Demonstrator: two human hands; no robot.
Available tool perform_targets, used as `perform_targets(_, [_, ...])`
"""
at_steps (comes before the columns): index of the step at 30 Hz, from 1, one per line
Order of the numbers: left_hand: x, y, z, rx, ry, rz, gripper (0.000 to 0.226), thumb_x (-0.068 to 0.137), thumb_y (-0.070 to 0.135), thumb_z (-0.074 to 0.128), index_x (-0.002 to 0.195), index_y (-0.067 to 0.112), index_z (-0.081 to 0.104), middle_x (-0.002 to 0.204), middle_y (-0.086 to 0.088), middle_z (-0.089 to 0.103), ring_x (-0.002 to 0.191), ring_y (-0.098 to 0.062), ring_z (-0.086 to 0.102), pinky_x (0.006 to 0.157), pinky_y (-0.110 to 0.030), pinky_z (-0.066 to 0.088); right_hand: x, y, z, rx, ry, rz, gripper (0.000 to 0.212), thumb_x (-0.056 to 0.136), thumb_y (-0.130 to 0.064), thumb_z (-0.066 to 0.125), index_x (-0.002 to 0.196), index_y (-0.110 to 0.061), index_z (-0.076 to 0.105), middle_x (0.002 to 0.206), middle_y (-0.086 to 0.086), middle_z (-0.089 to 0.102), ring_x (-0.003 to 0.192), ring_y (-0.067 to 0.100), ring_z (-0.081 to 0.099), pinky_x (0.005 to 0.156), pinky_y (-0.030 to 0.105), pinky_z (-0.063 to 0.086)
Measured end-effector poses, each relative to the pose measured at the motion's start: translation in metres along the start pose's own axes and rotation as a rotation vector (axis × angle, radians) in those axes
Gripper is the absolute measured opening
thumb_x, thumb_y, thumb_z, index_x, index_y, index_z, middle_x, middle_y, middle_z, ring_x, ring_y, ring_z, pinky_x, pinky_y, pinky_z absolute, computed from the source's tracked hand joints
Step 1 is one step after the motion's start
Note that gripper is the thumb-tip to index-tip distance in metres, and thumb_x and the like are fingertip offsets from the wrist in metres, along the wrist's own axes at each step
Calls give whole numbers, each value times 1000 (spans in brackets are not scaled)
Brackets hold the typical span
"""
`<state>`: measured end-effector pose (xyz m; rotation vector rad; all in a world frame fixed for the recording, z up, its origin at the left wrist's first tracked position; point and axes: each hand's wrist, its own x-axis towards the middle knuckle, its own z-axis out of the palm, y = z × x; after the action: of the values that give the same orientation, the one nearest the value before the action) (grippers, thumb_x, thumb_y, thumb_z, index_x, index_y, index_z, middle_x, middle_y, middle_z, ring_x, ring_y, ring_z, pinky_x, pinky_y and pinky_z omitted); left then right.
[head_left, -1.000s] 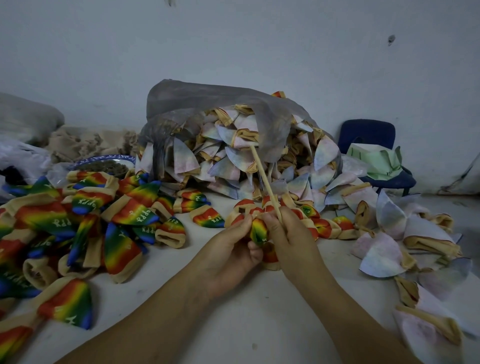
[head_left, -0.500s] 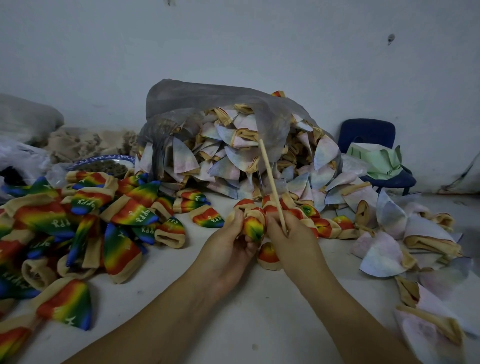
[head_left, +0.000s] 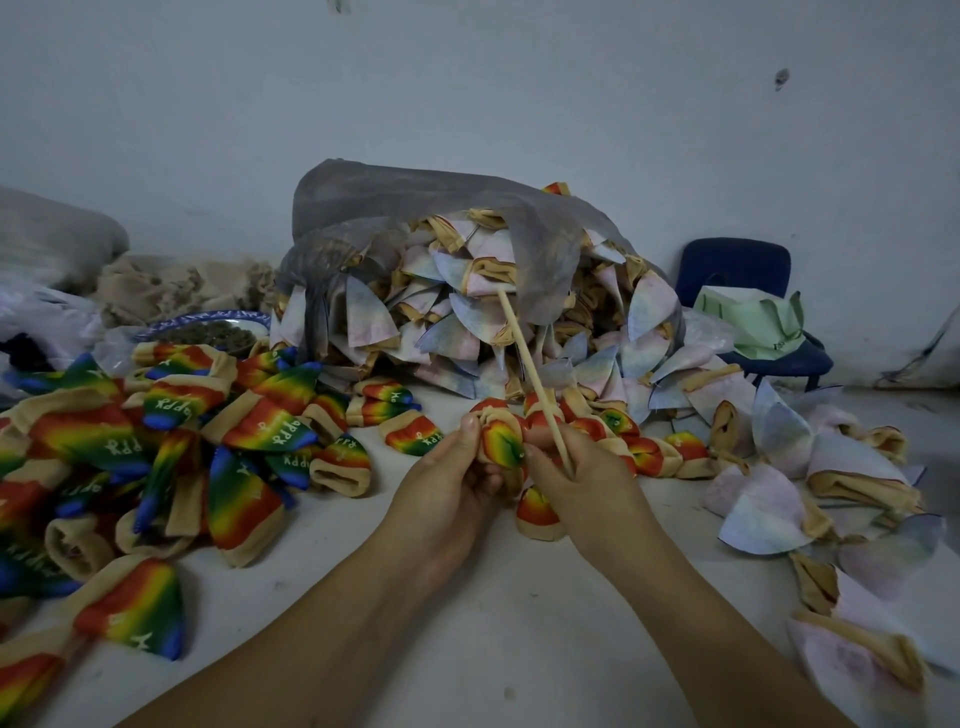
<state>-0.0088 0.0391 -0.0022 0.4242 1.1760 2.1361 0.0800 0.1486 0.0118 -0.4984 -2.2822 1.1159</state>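
Rainbow sock (head_left: 501, 441) gripped by both hands; pale sock heap (head_left: 467, 317) behind.

Lower end of stick (head_left: 535, 379) disappearing inside right hand (head_left: 576, 483). Rainbow piece (head_left: 501, 441) showing only its top; rest hiding between right hand and left hand (head_left: 447, 493). Left fingertips mostly lying behind this piece. Grey bag (head_left: 415, 208) covering big part of pastel pile (head_left: 457, 332), so counting not possible. Left edge cutting rainbow heap (head_left: 104, 441). Bottom edge cutting both forearms. Dark content of plate (head_left: 218, 315) being too small to identify. Green cloth (head_left: 753, 322) hiding seat of blue chair (head_left: 737, 265).
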Motion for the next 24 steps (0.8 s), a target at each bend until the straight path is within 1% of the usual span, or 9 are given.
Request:
perform_targets(2, [1,1,-1,26,-6,12,40,100,35,46,90,5,69,72,-6,55,60,-10,48,71,-27,45,0,0,-2,8,-7,14,10,94,-26,56,89,-21,63,63,-7,56,58,-3,51,51,10,40])
perform_targets(5, [0,0,2,30,-43,-1,39,97,36,48,91,5,71,72,-7,52,57,-9,47,59,-20,47,1,-1,-3,157,3,101,14,94,-25,57,82,-27,62,57,-14,58,51,-4,51,46,9,39])
perform_targets(7, [-1,3,4,-63,-82,-56,36,92,37,52,93,6,71,67,-2,50,51,-7,43,49,-17,40,1,-3,-3,377,-7,202,10,94,-22,56,87,-23,64,50,-10,56,44,0,49,41,12,39])
perform_targets(9, [-3,7,5,-209,-124,-150,33,97,33,49,100,5,66,62,2,49,45,-4,35,41,-14,30,1,-5,-2,670,-53,277,7,95,-17,55,95,-15,61,43,-9,42,36,4,35,36,16,30])
perform_targets(11, [-3,10,5,-292,-136,-227,34,104,27,42,89,6,64,58,3,44,40,-3,29,38,-14,21,0,-7,-1,901,-129,311,6,96,-14,54,96,-13,59,44,-8,32,36,4,26,36,16,26])
perform_targets(14, [-3,12,5,-342,-119,-277,38,105,18,39,74,8,60,56,4,35,40,-3,26,40,-15,16,0,-6,-1,1042,-247,325,6,94,-14,54,92,-14,59,45,-7,28,37,4,23,36,16,27])
perform_targets(17, [-4,13,3,-336,-163,-270,19,101,14,44,95,4,59,63,0,46,47,-4,37,42,-14,31,1,-2,-6,1064,-255,320,10,94,-15,54,99,-11,62,49,-5,28,37,4,24,36,15,27])
perform_targets(19, [-4,12,2,-283,-182,-245,24,94,13,53,112,-1,61,74,-7,59,58,-8,51,50,-17,47,3,0,-11,1024,-209,303,19,95,-16,54,111,-8,58,52,-5,30,38,4,25,36,15,27])
perform_targets(24, [-2,7,1,-166,-105,-204,21,85,4,64,104,-1,72,91,-14,71,73,-14,69,62,-21,58,2,0,-15,918,-141,222,10,97,-14,51,105,-14,57,47,-11,43,37,3,33,37,14,29])
